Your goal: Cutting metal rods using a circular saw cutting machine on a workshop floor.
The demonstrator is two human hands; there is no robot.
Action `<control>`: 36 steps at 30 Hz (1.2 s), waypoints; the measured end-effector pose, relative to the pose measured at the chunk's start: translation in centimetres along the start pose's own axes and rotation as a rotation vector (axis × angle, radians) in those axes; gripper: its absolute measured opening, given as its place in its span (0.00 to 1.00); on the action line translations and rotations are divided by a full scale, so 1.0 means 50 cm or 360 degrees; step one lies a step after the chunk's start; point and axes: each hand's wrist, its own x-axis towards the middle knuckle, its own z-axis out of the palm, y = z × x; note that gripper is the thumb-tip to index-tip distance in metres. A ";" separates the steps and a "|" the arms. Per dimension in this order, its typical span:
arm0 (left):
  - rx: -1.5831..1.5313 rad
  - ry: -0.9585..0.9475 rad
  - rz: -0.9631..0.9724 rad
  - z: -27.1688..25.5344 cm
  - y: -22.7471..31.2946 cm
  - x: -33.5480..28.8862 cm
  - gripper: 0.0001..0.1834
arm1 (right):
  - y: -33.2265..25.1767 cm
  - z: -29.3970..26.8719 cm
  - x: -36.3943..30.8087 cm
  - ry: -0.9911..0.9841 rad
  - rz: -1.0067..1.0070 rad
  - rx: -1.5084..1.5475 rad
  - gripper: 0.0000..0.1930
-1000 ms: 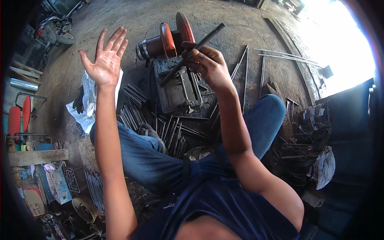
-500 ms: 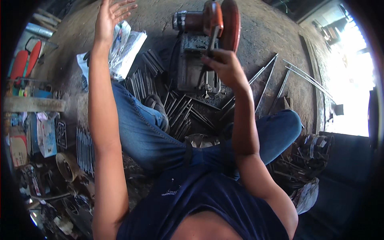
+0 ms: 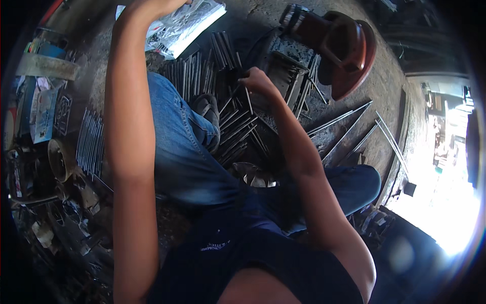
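Grey metal rods (image 3: 90,144) lie bundled far out to the left of the red chop-saw-looking machine (image 3: 324,28), which I'll use as the landmark here. Next across, also left of the machine, there's crumpled white plastic (image 3: 190,35) with the left hand (image 3: 169,4) over or next to it; the top edge crops that one, so can't tell if it's gripping anything. Closer in on the machine's left is a row of short dark rods (image 3: 190,76), and on its near-left side a foot in a dark sandal (image 3: 205,109), right up against loose rods (image 3: 238,129). That's the bit that bugs me: rods could roll or drop onto that foot, because it's hardly covered and the pile is all crisscrossed. The right hand (image 3: 257,81) is just left of the machine's base, fingers curled tight around a dark rod (image 3: 248,101), from what I can see. Bare skin, so a hot or burred end might nick or burn it, and a loose hold could let the rod slip. Off the machine's near-right side, long thin rods (image 3: 349,121) splay across the floor, easy to snag a leg on.
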 end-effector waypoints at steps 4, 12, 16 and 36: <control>0.0144 -0.0166 -0.0337 -0.035 -0.024 0.028 0.48 | -0.019 0.018 0.143 0.0043 0.0032 -0.0142 0.19; 0.0205 -0.0140 -0.0676 -0.026 0.043 0.038 0.49 | -0.083 0.021 0.314 -0.0121 0.0250 -0.0200 0.15; 0.0203 -0.0477 -0.0946 -0.044 0.048 0.061 0.47 | -0.096 0.046 0.362 0.0052 0.0361 -0.0315 0.23; 0.0220 -0.0390 -0.0660 -0.032 -0.005 0.032 0.44 | -0.097 0.126 0.457 0.0193 0.0198 -0.0387 0.28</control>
